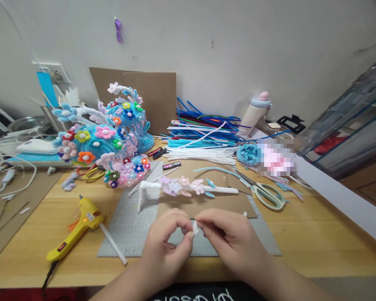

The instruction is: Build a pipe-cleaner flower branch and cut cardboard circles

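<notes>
My left hand (167, 246) and my right hand (230, 240) meet low in the middle of the view, fingertips pinched from both sides on a small white fuzzy piece (195, 228). Its lower end shows between the fingers; the rest is covered. Just beyond the hands, a white wrapped stem (150, 185) with pink, lilac and blue flowers lies across a cardboard piece (207, 205) and the grey cutting mat (128, 234). One end of the stem bends toward me.
A yellow glue gun (81, 229) with a glue stick lies at left, scissors (268, 194) at right. Behind stand blue flowered decorations (103, 144), piled pipe cleaners (203, 154) and a bottle (255, 113). A white sheet (341, 198) slants along the right.
</notes>
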The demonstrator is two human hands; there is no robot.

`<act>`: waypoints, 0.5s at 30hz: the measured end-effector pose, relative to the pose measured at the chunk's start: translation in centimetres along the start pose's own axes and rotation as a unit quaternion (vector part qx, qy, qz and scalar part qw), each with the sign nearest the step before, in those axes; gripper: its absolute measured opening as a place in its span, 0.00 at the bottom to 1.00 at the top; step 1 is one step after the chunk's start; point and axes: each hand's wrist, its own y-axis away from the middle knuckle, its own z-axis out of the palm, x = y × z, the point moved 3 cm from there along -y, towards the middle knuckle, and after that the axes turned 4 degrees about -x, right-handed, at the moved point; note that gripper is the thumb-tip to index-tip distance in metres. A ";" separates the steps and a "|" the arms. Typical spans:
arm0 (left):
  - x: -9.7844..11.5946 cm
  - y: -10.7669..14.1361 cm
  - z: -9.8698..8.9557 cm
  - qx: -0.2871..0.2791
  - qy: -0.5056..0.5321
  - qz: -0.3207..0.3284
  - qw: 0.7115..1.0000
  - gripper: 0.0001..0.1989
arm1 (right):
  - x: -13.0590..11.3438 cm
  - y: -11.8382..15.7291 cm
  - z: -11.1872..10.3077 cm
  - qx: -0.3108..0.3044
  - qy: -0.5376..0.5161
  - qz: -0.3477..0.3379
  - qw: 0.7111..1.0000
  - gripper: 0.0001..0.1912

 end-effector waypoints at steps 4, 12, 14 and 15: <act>-0.4 -0.1 -0.3 0.046 0.002 -0.037 0.998 0.05 | -0.5 0.0 0.5 -0.077 0.106 -0.035 0.991 0.10; -0.2 0.1 0.0 -0.023 -0.040 0.010 0.999 0.06 | -0.6 0.1 -0.2 -0.016 0.026 -0.036 0.999 0.06; 0.0 0.1 -0.1 -0.008 -0.005 0.002 1.000 0.06 | 0.0 -0.1 -0.1 -0.014 0.013 -0.011 1.000 0.07; 0.0 0.1 -0.2 0.009 0.006 -0.007 1.000 0.05 | 0.0 -0.2 0.1 -0.026 0.025 -0.013 0.999 0.08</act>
